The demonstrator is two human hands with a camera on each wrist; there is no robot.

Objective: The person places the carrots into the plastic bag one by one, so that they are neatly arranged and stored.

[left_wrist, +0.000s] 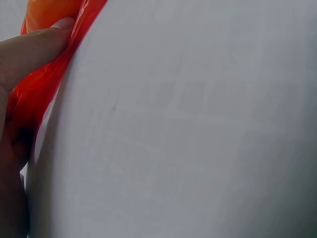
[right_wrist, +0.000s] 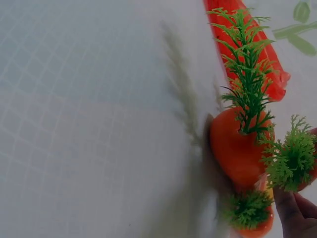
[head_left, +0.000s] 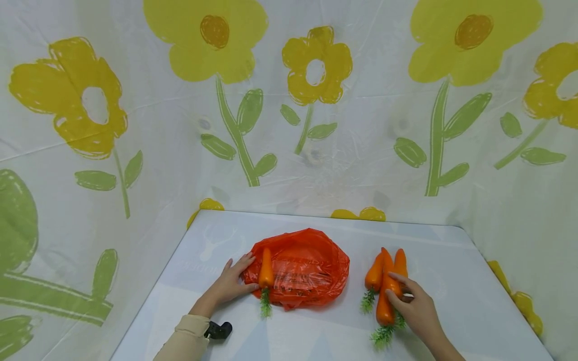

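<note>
An orange toy carrot (head_left: pixel 266 271) with a green top lies on a spread red plastic bag (head_left: pixel 311 273), near its left side. My left hand (head_left: pixel 232 282) holds the bag's left edge. In the left wrist view, its thumb (left_wrist: pixel 37 49) lies on the red plastic beside the carrot, and the other fingers are partly hidden. On the right, my right hand (head_left: pixel 417 306) pinches a toy carrot (head_left: pixel 385 311) between thumb and fingers. Two more carrots lie beside it, one to the left (head_left: pixel 374 275) and one to the right (head_left: pixel 400 261). Their leafy tops (right_wrist: pixel 247 74) show in the right wrist view.
Everything lies on a pale patterned table (head_left: pixel 316 336). A black object (head_left: pixel 219 330) is at the left wrist, by the sleeve (head_left: pixel 187 331). A flower-printed curtain (head_left: pixel 370 150) stands behind the table and along its sides.
</note>
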